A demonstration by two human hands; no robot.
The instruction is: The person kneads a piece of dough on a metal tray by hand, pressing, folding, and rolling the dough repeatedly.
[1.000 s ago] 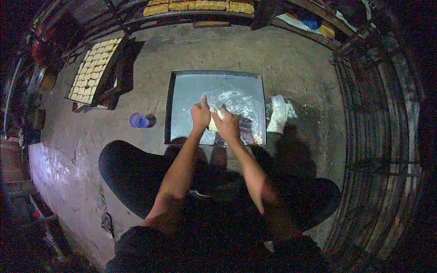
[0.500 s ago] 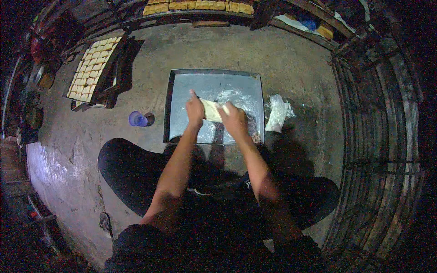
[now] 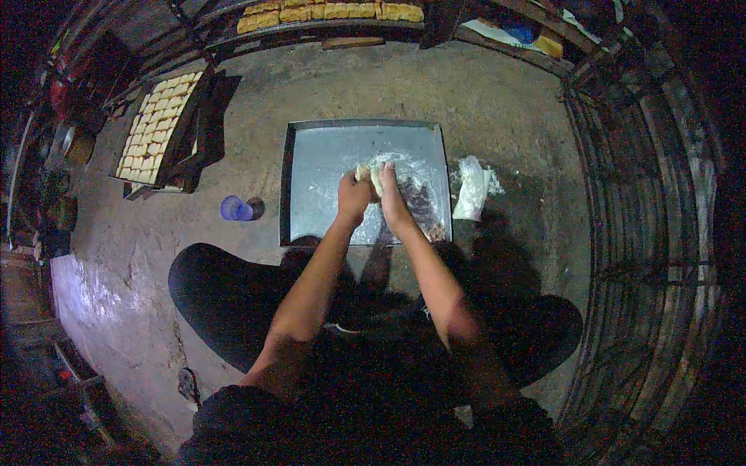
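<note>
Clearly, the pale dough (image 3: 378,185) was between the person's two hands, over the middle of a shallow metal tray (image 3: 318,159); whether it touched the tray's bottom could not be told. The left hand (image 3: 353,197) had its fingers curled in, grasping the dough from its left side. The right hand (image 3: 394,202) was stretched out nearly straight, fingers pointing away from the body, its inner side laid against the dough's right side rather than wrapped around it. White flour (image 3: 406,165) was smeared across the tray around and beyond the hands, with a dark patch (image 3: 422,203) just right of the right wrist.

Outside the tray, a whitish plastic bag (image 3: 471,193) lay on the concrete floor (image 3: 513,116) near its right wall, beside a little spilled powder (image 3: 495,185). To the left was a translucent bluish-purple cup (image 3: 233,208). The person's dark-clad legs (image 3: 225,291) were folded near the tray's closer edge. Farther off at the left, pale buns (image 3: 159,124) sat in neat rows in another tray (image 3: 188,109). Browned loaves (image 3: 350,11) lined a shelf (image 3: 311,33) at the far side, and dark slats (image 3: 637,225) ran along the right.
</note>
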